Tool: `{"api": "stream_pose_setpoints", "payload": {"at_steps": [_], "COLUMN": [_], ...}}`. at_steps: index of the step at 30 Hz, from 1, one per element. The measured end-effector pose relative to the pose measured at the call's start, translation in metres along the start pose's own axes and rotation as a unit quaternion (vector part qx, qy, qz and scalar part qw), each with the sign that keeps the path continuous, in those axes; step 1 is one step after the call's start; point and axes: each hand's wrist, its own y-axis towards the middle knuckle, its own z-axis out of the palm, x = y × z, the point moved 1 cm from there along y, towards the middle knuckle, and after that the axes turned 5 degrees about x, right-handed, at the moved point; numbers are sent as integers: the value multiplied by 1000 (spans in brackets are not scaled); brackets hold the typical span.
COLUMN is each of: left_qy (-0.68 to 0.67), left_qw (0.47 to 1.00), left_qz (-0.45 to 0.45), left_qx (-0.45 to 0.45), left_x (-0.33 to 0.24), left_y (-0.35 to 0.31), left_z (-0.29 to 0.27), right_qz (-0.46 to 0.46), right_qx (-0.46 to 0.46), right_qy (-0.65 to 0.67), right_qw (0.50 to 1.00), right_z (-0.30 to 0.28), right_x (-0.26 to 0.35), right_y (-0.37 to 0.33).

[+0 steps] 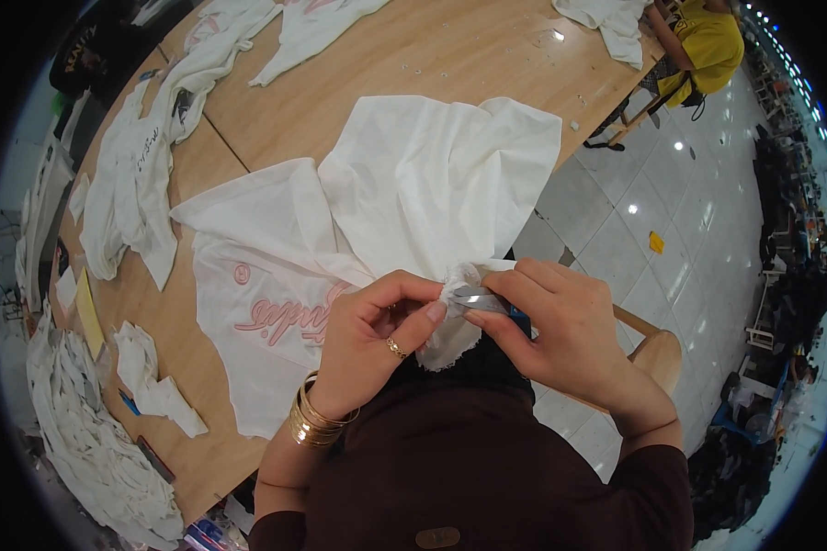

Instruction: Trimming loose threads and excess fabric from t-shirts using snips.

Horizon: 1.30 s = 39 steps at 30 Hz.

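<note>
A white garment (436, 174) is spread over the near edge of the table, with pink embroidered lettering (289, 317) on its left part. Close to my body, its bunched, frayed edge is pinched between the thumb and fingers of my left hand (368, 335), which wears a ring and gold bangles. My right hand (565, 321) grips small metal thread snips (480, 299) between thumb and fingers. The blades point left and touch the gathered edge beside my left fingertips. My fingers cover part of the snips' handle.
A wooden table (340, 69) carries more white garments (133, 174) along its left and far sides. A heap of white cloth (92, 441) lies at the left. A person in a yellow shirt (712, 46) sits far right. Near my right arm is a wooden stool (657, 358).
</note>
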Motion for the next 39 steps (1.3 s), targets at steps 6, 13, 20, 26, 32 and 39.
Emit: {"api": "stream_pose_setpoints", "payload": {"at_steps": [6, 13, 20, 26, 32, 39], "left_qy": [30, 13, -47, -62, -52, -16], "left_qw": [999, 1000, 998, 997, 998, 1000], "left_qz": [15, -11, -45, -49, -40, -25], "left_qx": [0, 15, 14, 5, 0, -3], "left_x": [2, -1, 2, 2, 2, 1], "left_y": [-2, -2, -2, -2, -2, -2], "left_z": [-1, -4, -4, -7, -6, -4], "right_qz": [-16, -52, -4, 2, -8, -11], "right_qx": [-13, -15, 34, 27, 13, 1], "right_qy": [-19, -40, 62, 58, 6, -58], "right_qw": [1000, 998, 997, 998, 1000, 998], "right_z": [1, 1, 1, -2, 0, -2], "right_x": [0, -4, -7, 0, 2, 5], "right_y": [2, 5, 5, 3, 2, 0]}}
